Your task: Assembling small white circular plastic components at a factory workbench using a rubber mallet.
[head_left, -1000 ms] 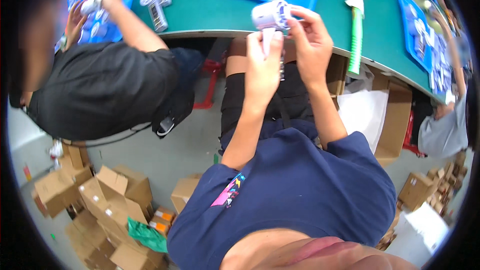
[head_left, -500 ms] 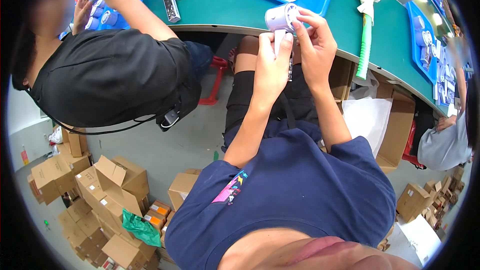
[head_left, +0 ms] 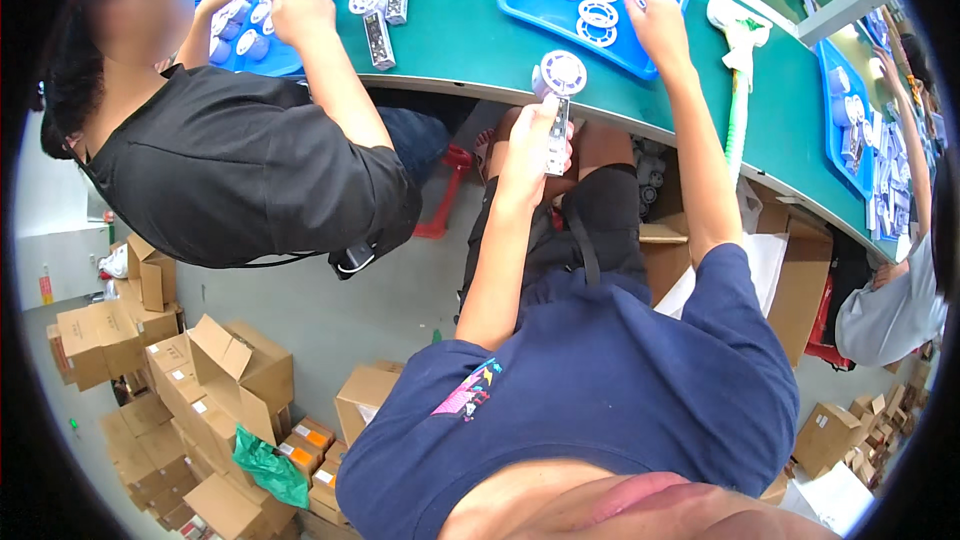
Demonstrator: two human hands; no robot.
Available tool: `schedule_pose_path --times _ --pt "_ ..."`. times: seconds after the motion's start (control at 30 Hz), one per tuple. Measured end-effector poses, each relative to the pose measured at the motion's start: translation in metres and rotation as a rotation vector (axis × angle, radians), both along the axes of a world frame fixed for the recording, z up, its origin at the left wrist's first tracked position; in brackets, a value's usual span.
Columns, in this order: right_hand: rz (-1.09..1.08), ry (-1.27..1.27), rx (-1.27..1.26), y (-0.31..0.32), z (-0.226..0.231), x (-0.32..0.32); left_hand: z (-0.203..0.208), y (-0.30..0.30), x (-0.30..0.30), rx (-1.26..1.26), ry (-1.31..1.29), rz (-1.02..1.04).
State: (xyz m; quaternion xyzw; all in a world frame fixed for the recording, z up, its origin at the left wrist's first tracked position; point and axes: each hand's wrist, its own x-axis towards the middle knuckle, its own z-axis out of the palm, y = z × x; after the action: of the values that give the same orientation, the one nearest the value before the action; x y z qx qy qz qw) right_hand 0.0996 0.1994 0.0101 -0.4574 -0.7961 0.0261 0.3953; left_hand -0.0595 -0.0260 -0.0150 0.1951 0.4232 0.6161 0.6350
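My left hand [head_left: 530, 148] is wrapped round the handle of a white handheld fan [head_left: 559, 76], held upright just off the table's front edge. Its round head carries a spoked ring face, and the handle's open side shows a dark circuit board. My right hand [head_left: 657, 28] reaches over a blue tray [head_left: 520, 12], its fingertips above the white spoked rings [head_left: 600, 14] there. Those fingers look apart, with nothing visible between them. Several rings lie loose and overlapping in the tray.
On the green table [head_left: 450, 50], more fan bodies [head_left: 378, 38] lie at left; a green-handled tool wrapped in white [head_left: 738, 70] lies at right. A co-worker in black [head_left: 270, 160] sits close on my left, handling parts over another blue tray [head_left: 290, 62]. Cardboard boxes [head_left: 240, 360] stand behind.
My right hand has left the fan and moved up and right to the tray of rings. My left hand has lowered the fan slightly and turned it, so its ring face and circuit board show.
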Motion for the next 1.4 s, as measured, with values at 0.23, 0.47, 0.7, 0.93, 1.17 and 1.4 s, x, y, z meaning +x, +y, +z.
schedule_pose_path --times 0.23,0.47,0.7,0.93,1.17,1.4 --pt "0.131 -0.287 -0.156 0.037 -0.008 -0.053 -0.002 0.006 -0.01 0.008 -0.194 -0.058" --pt "0.119 -0.095 -0.004 0.048 -0.006 -0.041 -0.007 0.005 -0.009 0.03 -0.232 -0.038" --pt "0.212 -0.14 0.025 0.024 0.001 -0.069 -0.013 0.011 -0.011 0.032 -0.267 -0.051" --pt "0.396 -0.38 0.204 0.037 -0.012 -0.086 -0.008 0.011 -0.01 0.012 -0.245 -0.058" --pt "0.224 -0.251 0.136 0.024 0.006 -0.084 -0.007 0.01 -0.011 0.036 -0.277 -0.049" --pt "0.43 0.229 -0.258 -0.03 0.042 -0.061 -0.009 0.009 -0.012 0.012 -0.25 -0.011"
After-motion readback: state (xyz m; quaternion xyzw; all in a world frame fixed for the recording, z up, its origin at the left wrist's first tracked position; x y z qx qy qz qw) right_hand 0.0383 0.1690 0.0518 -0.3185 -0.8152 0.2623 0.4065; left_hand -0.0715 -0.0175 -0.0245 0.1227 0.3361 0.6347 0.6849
